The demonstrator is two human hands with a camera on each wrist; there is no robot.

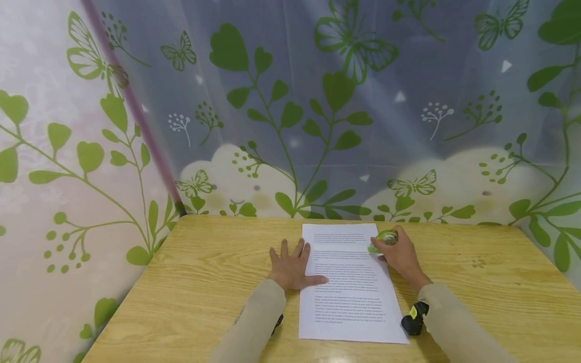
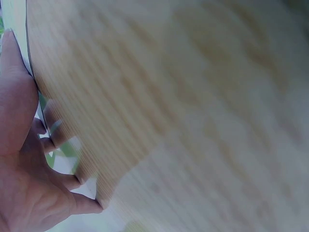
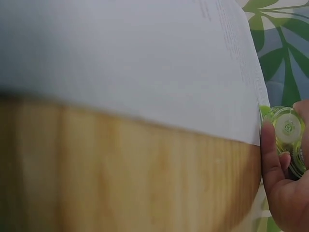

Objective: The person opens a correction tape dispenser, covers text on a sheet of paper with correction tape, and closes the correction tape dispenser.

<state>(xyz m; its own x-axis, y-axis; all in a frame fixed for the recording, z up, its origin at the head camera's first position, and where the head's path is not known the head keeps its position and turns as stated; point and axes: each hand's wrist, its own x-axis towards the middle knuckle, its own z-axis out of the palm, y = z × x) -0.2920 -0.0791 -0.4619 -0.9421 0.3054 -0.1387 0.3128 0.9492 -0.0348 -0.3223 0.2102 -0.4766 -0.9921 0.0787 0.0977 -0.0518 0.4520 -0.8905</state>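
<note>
A sheet of printed paper [image 1: 349,330] lies on the wooden table, covered with paragraphs of small text. My left hand [image 1: 290,267] rests with spread fingers across the sheet's left edge, its thumb reaching over the print. In the left wrist view that hand [image 2: 29,188] shows its straight fingers against the table. My right hand [image 1: 403,256] grips a green, see-through correction tape [image 1: 388,236] at the sheet's right edge, near the upper paragraphs. The right wrist view shows the round reel inside the correction tape [image 3: 288,126] and its tip right at the paper.
The wooden table [image 1: 204,282] reaches back to a curtain [image 1: 399,121] printed with leaves and butterflies. A lighter curtain [image 1: 41,201] hangs along the left side. A black wrist device [image 1: 414,320] sits on the right sleeve, close by the sheet's lower right corner.
</note>
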